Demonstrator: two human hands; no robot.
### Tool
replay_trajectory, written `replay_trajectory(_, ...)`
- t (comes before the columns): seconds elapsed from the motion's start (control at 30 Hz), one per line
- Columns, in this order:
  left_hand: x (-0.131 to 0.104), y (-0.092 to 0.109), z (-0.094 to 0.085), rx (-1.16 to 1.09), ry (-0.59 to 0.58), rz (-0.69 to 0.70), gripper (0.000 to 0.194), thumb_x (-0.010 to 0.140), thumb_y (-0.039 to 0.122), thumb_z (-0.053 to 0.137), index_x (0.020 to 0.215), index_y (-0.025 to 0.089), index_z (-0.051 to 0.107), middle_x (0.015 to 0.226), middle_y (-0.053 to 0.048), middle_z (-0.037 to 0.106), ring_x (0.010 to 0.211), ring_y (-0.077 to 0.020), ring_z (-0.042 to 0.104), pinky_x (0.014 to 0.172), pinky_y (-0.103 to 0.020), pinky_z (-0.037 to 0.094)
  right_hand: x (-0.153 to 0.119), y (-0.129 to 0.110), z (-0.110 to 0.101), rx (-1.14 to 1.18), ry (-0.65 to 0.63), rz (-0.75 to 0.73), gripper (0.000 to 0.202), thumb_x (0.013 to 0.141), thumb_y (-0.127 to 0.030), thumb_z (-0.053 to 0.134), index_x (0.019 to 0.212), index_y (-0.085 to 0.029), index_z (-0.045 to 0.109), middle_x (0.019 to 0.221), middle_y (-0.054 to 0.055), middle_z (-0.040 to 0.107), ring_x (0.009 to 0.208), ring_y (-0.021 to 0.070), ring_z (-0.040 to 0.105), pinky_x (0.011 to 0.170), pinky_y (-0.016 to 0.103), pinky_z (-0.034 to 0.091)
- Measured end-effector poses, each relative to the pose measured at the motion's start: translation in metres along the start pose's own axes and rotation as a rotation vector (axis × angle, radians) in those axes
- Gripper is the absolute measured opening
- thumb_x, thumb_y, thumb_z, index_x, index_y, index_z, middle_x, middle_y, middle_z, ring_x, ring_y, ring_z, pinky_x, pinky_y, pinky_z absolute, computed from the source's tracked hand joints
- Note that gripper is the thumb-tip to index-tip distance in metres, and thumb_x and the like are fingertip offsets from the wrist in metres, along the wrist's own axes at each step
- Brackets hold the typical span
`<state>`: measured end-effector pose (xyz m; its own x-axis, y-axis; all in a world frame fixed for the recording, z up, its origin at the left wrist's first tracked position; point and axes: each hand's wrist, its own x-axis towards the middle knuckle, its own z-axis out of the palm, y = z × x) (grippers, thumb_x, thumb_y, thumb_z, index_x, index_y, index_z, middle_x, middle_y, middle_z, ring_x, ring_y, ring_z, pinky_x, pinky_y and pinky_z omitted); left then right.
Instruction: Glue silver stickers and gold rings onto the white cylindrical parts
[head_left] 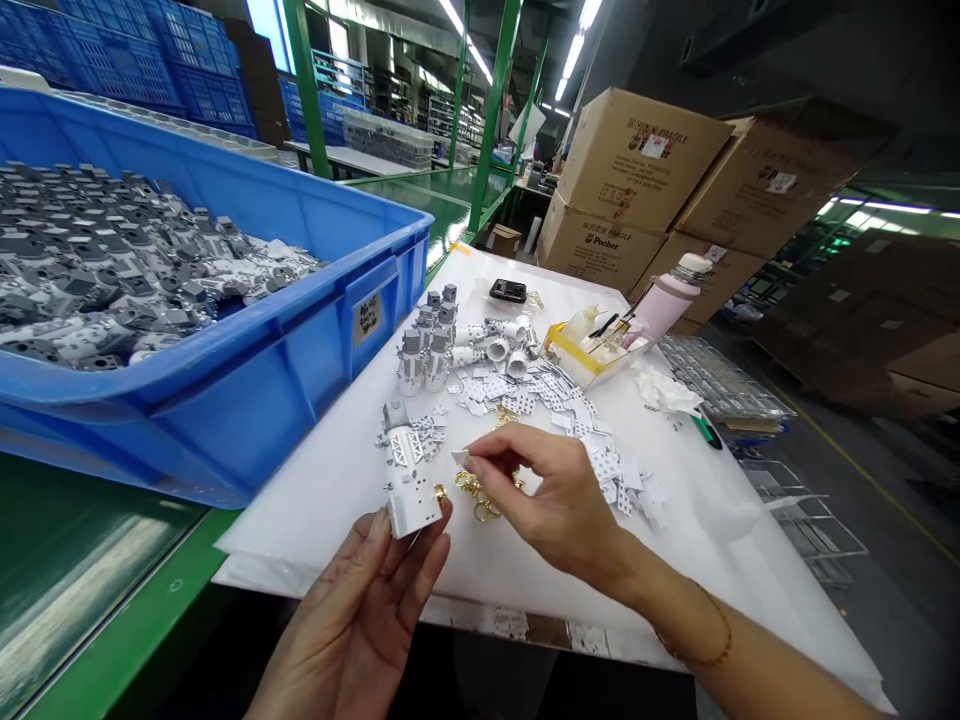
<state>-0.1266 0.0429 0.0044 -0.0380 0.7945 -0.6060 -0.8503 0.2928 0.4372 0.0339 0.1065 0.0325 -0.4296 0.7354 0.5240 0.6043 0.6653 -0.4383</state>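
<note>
My left hand (pixel 375 590) grips a white and grey plastic model part (pixel 411 495) by its lower end, tilted over the front of the table. A small gold piece (pixel 440 493) shows at its right side. Just right of it, my right hand (pixel 544 495) pinches a small flat white piece (pixel 460 457) between thumb and fingertip. Under that hand lie several gold rings (pixel 486 510), partly hidden by it. Behind both hands spreads a pile of flat white pieces with holes (pixel 525 388). Cylindrical white and grey assemblies (pixel 427 350) stand and lie at the back left of the pile.
A large blue bin (pixel 315 330) full of white and grey parts borders the table on the left. Toward the back right are a yellow-edged tray (pixel 574 355) of small tools, a pink bottle (pixel 666 308) and crumpled tissue (pixel 667 388). Stacked cartons (pixel 637 170) rise behind.
</note>
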Motion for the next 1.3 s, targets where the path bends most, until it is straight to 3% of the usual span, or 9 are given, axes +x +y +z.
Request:
replay_trajectory(0.13, 0.003, -0.014, 0.01, -0.001, -0.081, -0.051, 0.026, 0.09, 0.023, 0.068, 0.115, 0.016, 0.068, 0.121, -0.012, 0.072, 0.108, -0.026, 0.07, 0.088, -0.046, 0.06, -0.014, -0.013, -0.012, 0.254, 0.264, -0.026, 0.008, 0.089, -0.007, 0.062, 0.091, -0.011, 0.068, 0.075, 0.004, 0.066, 0.066, 0.0116, 0.059, 0.058, 0.023, 0.05)
replay_trajectory(0.27, 0.003, -0.024, 0.016, 0.015, -0.133, -0.1, 0.023, 0.09, 0.02, 0.068, 0.112, 0.015, 0.068, 0.12, -0.01, 0.072, 0.106, -0.0246, 0.07, 0.086, -0.044, 0.06, -0.021, -0.012, -0.01, 0.148, 0.321, -0.146, 0.014, 0.089, -0.003, 0.059, 0.094, -0.013, 0.068, 0.079, 0.007, 0.069, 0.074, 0.0156, 0.063, 0.063, 0.028, 0.055)
replay_trajectory(0.67, 0.001, -0.034, 0.02, 0.01, -0.233, -0.093, 0.015, 0.086, 0.02, 0.072, 0.1, 0.014, 0.071, 0.115, -0.011, 0.074, 0.105, -0.0257, 0.07, 0.089, -0.047, 0.059, -0.029, -0.001, -0.012, -0.113, 0.31, -0.344, 0.016, 0.088, -0.003, 0.061, 0.102, -0.01, 0.066, 0.079, 0.009, 0.071, 0.069, 0.0171, 0.06, 0.06, 0.029, 0.055)
replay_trajectory(0.83, -0.004, -0.032, 0.022, 0.006, -0.209, -0.084, 0.003, 0.081, 0.019, 0.076, 0.082, 0.018, 0.073, 0.107, -0.009, 0.077, 0.109, -0.0281, 0.068, 0.095, -0.042, 0.058, -0.034, 0.005, -0.013, -0.126, 0.237, -0.402, 0.023, 0.092, -0.006, 0.056, 0.113, -0.011, 0.062, 0.083, 0.01, 0.072, 0.071, 0.0189, 0.061, 0.061, 0.033, 0.055)
replay_trajectory(1.0, -0.006, -0.028, 0.024, 0.064, -0.146, -0.052, 0.008, 0.082, 0.015, 0.073, 0.091, 0.015, 0.074, 0.103, -0.009, 0.076, 0.099, -0.0211, 0.071, 0.091, -0.034, 0.059, -0.038, 0.006, -0.014, -0.119, 0.142, -0.416, 0.027, 0.093, -0.007, 0.053, 0.118, -0.005, 0.061, 0.088, 0.013, 0.071, 0.077, 0.0221, 0.062, 0.064, 0.037, 0.055)
replay_trajectory(1.13, -0.011, -0.027, 0.029, 0.09, -0.137, 0.016, 0.007, 0.081, 0.016, 0.076, 0.087, 0.015, 0.074, 0.098, -0.007, 0.076, 0.089, -0.0157, 0.071, 0.086, -0.026, 0.06, -0.036, 0.0, -0.013, -0.087, 0.189, -0.378, 0.023, 0.09, -0.003, 0.056, 0.113, -0.004, 0.064, 0.084, 0.013, 0.07, 0.075, 0.0209, 0.061, 0.065, 0.034, 0.054)
replay_trajectory(1.3, -0.011, -0.03, 0.032, 0.17, -0.095, 0.036, 0.015, 0.077, 0.025, 0.081, 0.088, 0.018, 0.073, 0.098, -0.005, 0.076, 0.087, -0.0173, 0.071, 0.075, -0.022, 0.061, -0.036, -0.007, -0.006, -0.112, 0.28, -0.316, 0.02, 0.09, -0.003, 0.058, 0.108, -0.007, 0.065, 0.077, 0.01, 0.069, 0.068, 0.0193, 0.058, 0.059, 0.032, 0.053)
